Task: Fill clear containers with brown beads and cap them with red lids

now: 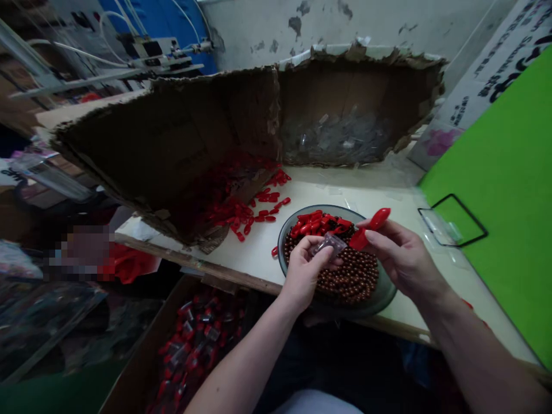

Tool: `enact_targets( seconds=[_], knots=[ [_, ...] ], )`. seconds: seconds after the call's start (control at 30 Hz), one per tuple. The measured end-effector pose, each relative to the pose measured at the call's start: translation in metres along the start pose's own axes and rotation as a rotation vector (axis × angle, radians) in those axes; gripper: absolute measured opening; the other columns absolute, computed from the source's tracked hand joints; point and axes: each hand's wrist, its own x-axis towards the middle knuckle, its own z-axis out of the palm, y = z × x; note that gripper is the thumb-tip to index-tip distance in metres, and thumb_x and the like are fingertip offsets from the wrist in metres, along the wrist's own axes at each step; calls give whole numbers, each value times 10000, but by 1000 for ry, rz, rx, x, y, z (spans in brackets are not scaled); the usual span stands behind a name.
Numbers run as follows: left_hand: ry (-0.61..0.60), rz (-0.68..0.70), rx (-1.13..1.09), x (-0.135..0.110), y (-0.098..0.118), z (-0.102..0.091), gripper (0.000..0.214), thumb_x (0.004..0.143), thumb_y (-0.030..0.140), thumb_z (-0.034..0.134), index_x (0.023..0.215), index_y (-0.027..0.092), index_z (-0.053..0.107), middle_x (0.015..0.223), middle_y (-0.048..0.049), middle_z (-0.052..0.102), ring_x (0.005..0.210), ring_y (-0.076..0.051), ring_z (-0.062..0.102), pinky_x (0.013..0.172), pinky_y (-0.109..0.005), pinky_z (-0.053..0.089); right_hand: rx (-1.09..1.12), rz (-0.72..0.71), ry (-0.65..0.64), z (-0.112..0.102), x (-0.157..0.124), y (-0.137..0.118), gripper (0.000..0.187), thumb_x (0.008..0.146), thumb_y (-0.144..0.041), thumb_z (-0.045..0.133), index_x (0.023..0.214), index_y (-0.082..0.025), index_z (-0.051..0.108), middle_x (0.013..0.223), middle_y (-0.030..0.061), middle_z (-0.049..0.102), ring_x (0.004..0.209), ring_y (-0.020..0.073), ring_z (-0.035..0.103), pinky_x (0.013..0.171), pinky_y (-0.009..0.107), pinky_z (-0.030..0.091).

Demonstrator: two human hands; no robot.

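Note:
My left hand (304, 267) is closed around a small clear plastic case (331, 246) above a round bowl (390, 290). Between the fingers of my right hand (403, 253) is a glossy red plastic piece (379, 218), its lower part close to the clear case. I cannot tell whether the two touch. Under both hands the bowl holds strings of brown beads (356, 276), with a heap of red plastic pieces (314, 221) at its far side.
An open cardboard box (241, 121) spills red pieces onto the white table (306, 184); another cardboard box (357, 80) holds clear plastic parts. Below the edge, a box contains red and clear assembled pieces (194, 339). A green panel (509, 190) stands at right, beside a black wire frame (452, 221).

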Motion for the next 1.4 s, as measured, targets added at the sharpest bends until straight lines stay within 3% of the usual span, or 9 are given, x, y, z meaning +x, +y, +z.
enact_targets(
  seconds=[0.13,0.33,0.53,0.83,1.03,1.2,1.3,1.4],
  knots=[
    [-100,-35,88,-2,2,-1,250,784,293,688,950,146,575,842,-35,674,641,-96,638,600,-189,487,-202,-31,-150,-10,6,-16,292,749,-363,734,1000,-226,675,951,33,709,865,180,664,789,306,549],
    [-134,-47,201,-5,11,4,243,799,305,659,957,129,603,702,-16,637,598,-83,588,586,-180,468,-304,104,-354,-7,10,-36,311,725,-380,753,946,-183,657,835,44,710,716,153,658,676,275,541],
    [-129,-34,338,-8,23,6,219,801,280,642,954,125,624,744,-23,638,617,-85,586,596,-183,478,-361,154,-425,-11,11,-43,269,739,-370,741,899,-174,648,773,36,697,695,141,642,625,243,504],
    [-266,-56,528,-10,33,-3,244,827,301,612,1012,147,651,832,-46,668,699,-124,616,657,-218,502,-322,250,-508,-11,9,-34,268,728,-362,742,875,-169,628,765,33,691,690,145,642,620,254,489],
    [-216,-111,528,-10,18,-10,248,811,307,631,979,126,653,778,-45,659,651,-116,602,615,-212,489,-341,287,-456,-8,1,-16,298,713,-396,740,846,-168,600,737,18,661,679,143,619,591,257,463],
    [-205,-238,329,-7,6,-18,305,770,326,684,978,109,637,717,-41,666,593,-103,608,576,-199,483,-230,380,-426,-7,5,-8,340,740,-438,722,948,-193,612,832,16,656,779,147,625,686,281,511],
    [-249,-292,252,-6,6,-19,341,743,340,712,971,98,635,695,-48,671,557,-100,608,551,-196,480,-105,311,-340,-3,18,-13,355,779,-490,675,994,-207,653,897,31,661,798,135,619,718,268,512],
    [-230,-314,229,-5,6,-18,357,719,333,733,957,88,630,679,-56,673,541,-105,613,532,-192,477,26,237,-252,1,29,-16,358,795,-523,642,907,-185,679,780,25,658,672,109,598,638,231,486]
  ],
)
